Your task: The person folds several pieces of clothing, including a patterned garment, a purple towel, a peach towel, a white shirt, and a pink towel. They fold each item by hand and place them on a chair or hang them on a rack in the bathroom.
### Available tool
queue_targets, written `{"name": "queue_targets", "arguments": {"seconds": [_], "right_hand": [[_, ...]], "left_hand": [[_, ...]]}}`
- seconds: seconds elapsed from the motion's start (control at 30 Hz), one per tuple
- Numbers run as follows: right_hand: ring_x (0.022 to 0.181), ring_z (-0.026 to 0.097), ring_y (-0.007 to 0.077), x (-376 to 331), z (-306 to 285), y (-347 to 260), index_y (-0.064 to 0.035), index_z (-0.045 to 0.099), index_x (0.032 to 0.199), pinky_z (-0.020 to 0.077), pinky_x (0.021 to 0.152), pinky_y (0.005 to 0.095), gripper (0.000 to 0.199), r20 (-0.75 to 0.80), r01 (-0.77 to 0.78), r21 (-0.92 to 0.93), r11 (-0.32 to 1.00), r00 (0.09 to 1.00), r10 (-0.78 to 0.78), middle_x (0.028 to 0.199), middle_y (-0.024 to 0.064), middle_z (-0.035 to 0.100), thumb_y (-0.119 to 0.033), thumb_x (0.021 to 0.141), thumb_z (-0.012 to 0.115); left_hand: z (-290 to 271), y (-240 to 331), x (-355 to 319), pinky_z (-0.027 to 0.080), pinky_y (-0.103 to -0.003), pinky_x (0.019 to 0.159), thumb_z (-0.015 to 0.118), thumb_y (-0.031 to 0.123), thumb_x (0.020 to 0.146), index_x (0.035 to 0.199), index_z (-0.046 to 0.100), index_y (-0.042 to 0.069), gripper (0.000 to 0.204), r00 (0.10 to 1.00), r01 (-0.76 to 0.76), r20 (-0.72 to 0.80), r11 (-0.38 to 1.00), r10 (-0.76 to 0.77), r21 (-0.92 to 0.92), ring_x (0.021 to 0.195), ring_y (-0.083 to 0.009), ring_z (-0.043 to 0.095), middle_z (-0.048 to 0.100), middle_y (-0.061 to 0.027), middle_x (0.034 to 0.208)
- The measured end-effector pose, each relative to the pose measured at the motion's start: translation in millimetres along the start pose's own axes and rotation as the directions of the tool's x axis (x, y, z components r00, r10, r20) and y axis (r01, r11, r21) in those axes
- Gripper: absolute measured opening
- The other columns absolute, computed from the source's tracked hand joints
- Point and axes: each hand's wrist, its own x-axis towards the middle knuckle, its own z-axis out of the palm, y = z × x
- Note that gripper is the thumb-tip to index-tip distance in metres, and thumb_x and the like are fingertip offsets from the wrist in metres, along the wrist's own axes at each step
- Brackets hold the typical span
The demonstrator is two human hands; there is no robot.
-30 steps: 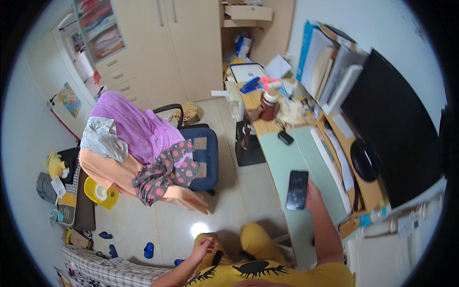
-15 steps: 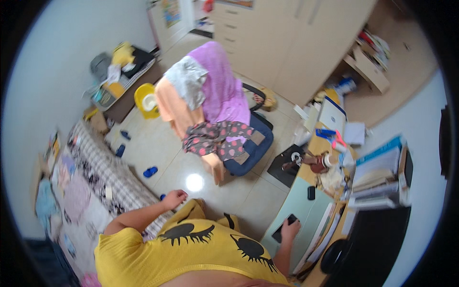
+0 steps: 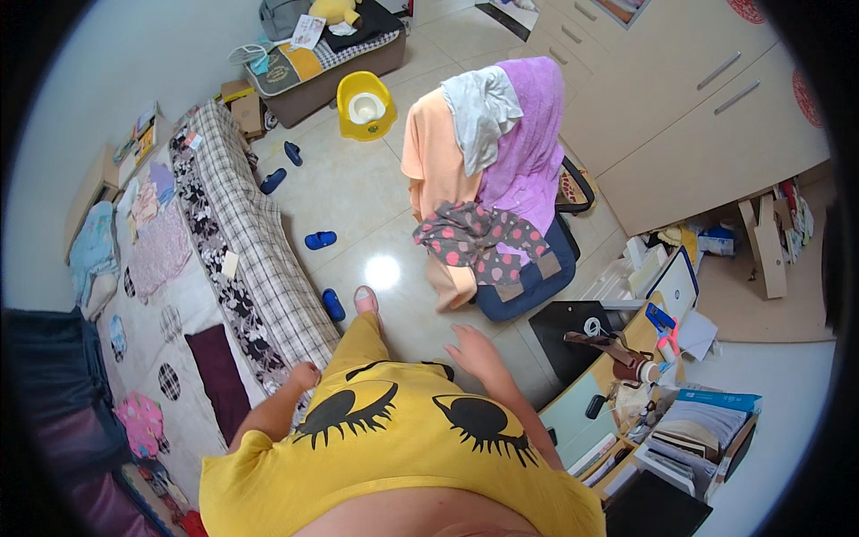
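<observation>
Beside the checked bed [image 3: 259, 259], the left hand [image 3: 304, 374] hangs curled and empty, the right hand [image 3: 474, 351] spread and empty toward the clothes-draped chair [image 3: 501, 206]; step round the blue slippers [image 3: 327, 273] carefully

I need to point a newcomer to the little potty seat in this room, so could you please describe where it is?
Start from the office chair heaped with purple, orange and grey laundry in the middle of the tiled floor. Beyond it, against a low brown bench, stands the potty. It is bright yellow with a white bowl in its middle, unlike the small blue slippers scattered nearby.
</observation>
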Motion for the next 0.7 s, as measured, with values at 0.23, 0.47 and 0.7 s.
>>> {"name": "queue_targets", "arguments": {"seconds": [0.23, 0.47, 0.7], "right_hand": [[0.099, 0.054, 0.0312, 143, 29, -25, -0.0023, 0.053, 0.11, 0.0436, 0.082, 0.0394, 0.043, -0.061, -0.169, 0.113, 0.979, 0.983, 0.176, 0.107, 0.0181, 0.056, -0.028, 0.076, 0.059], [0.084, 0.06, 0.0275, 304, 6, 15, 0.0024, 0.05, 0.111, 0.0462, 0.076, 0.0348, 0.043, -0.182, -0.262, 0.841, 0.474, 0.688, 0.703, 0.094, 0.0192, 0.061, -0.018, 0.074, 0.059], [0.091, 0.057, 0.0338, 381, 62, 109, 0.0027, 0.053, 0.109, 0.0432, 0.083, 0.0376, 0.041, -0.346, -0.554, 0.556, 0.62, 0.524, 0.778, 0.098, 0.0221, 0.059, -0.018, 0.074, 0.057]], "left_hand": [[-82, -24, 79, 0.048, -0.039, 0.071, 0.055, 0.031, 0.076, 0.088, 0.064, 0.006, 0.029, 0.998, 0.012, -0.053, 0.983, -0.022, -0.182, 0.078, -0.0323, 0.061, 0.064, -0.0163, 0.081], [-170, -66, 138, 0.047, -0.03, 0.058, 0.054, 0.021, 0.08, 0.089, 0.061, -0.001, 0.025, 0.955, 0.007, -0.244, 0.834, -0.17, -0.552, 0.06, -0.0177, 0.061, 0.064, -0.0108, 0.071], [-121, -70, 77, 0.048, -0.034, 0.064, 0.056, 0.028, 0.077, 0.085, 0.063, 0.003, 0.027, 0.956, 0.144, -0.15, 0.847, -0.254, -0.511, 0.067, -0.0248, 0.062, 0.064, -0.0122, 0.07]]}}
